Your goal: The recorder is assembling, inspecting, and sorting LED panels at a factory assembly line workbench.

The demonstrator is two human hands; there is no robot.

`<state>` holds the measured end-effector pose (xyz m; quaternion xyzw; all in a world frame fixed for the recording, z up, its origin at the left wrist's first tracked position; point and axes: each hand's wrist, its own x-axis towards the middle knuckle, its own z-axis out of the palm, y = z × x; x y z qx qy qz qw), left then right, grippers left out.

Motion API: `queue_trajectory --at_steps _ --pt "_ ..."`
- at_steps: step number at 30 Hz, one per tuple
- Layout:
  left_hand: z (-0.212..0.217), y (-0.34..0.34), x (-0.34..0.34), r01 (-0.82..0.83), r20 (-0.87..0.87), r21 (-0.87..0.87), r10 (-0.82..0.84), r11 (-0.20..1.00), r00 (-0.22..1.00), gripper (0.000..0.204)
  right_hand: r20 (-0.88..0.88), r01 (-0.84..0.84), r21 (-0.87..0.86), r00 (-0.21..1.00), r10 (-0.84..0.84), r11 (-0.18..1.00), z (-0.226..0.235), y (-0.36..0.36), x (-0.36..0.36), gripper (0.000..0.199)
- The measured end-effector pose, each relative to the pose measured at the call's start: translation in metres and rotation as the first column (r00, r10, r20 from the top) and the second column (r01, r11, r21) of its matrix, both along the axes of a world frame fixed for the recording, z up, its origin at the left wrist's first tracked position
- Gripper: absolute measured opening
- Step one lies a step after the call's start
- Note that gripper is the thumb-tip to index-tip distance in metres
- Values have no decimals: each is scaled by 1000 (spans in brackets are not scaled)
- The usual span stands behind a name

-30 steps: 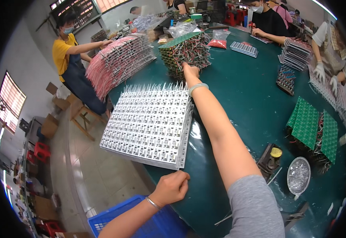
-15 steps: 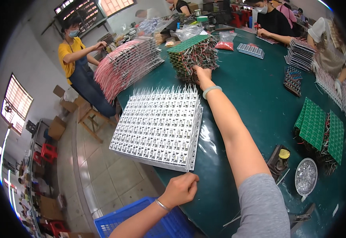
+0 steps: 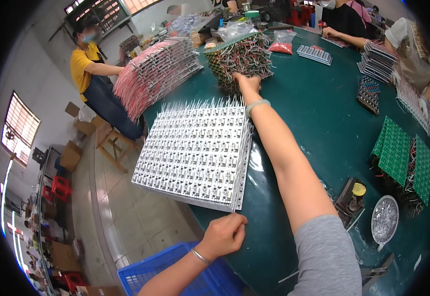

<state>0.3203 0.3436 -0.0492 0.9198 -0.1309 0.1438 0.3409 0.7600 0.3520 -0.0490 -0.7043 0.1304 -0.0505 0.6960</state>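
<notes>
At the far middle of the table stands a stack of green circuit boards (image 3: 237, 59) with red, black and white wires bristling from its near side. Stretched forward, my right hand (image 3: 248, 85) grips the lower part of that wired side; some fingertips are hidden among the wires. My left hand (image 3: 224, 233), loosely curled with nothing visible in it, rests by the table's near edge. Just beyond it lies a thick stack of white circuit boards (image 3: 190, 153), with rows of small components on top and pale wires along the far edge.
A tall stack of boards with pink wires (image 3: 155, 71) stands far left, beside a person in yellow (image 3: 94, 69). To the right are more green boards (image 3: 395, 150), a metal dish (image 3: 385, 222) and a dark tool with a yellow pad (image 3: 351, 200). A blue crate (image 3: 175, 271) sits below the edge.
The green stack has tipped, showing less of its top and more of its wired side, with my right hand still on it. The person in yellow has lowered an arm to the pink-wired stack.
</notes>
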Motion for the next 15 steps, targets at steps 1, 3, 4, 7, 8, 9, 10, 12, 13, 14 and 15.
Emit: queue_trajectory --at_steps 1,3,4,7,8,9,10,12,13,14,15 --pt "-1 -1 0 6 -7 -9 -6 1000 1000 9 -59 6 43 998 -3 999 -4 -2 12 91" --pt "2 -3 4 11 1 -20 -11 1000 1000 9 -92 18 79 996 -11 997 -7 -6 28 85" --pt "2 -3 3 8 1 -24 -8 1000 1000 9 -79 18 74 997 -12 997 -8 -5 29 84" --pt "2 -3 3 3 -1 -31 -3 1000 1000 9 -61 19 5 998 -18 1000 -9 -2 28 86" --pt "2 -2 3 0 -4 -29 0 1000 1000 9 -59 18 -26 998 -20 999 -8 -2 26 88" --pt "2 -2 3 -1 -7 -27 1 1000 1000 8 -69 -23 -110 998 15 994 -6 -4 25 96" --pt "2 -2 2 -5 -5 -29 5 1000 1000 9 -106 -32 -80 994 24 996 -2 -4 21 98" --pt "1 -2 2 -10 -1 -34 10 999 1000 9 -179 -47 -20 983 42 999 5 -1 11 104" --pt "1 -2 2 -6 -1 -32 6 999 1000 9 -160 -45 -23 986 41 999 7 -3 8 103" --pt "1 -1 2 -2 -2 -29 2 1000 1000 9 -141 -44 -25 989 40 999 8 -4 4 102" --pt "1 -1 2 2 -3 -26 -2 1000 1000 9 -122 -43 -27 992 40 999 8 -5 1 102"
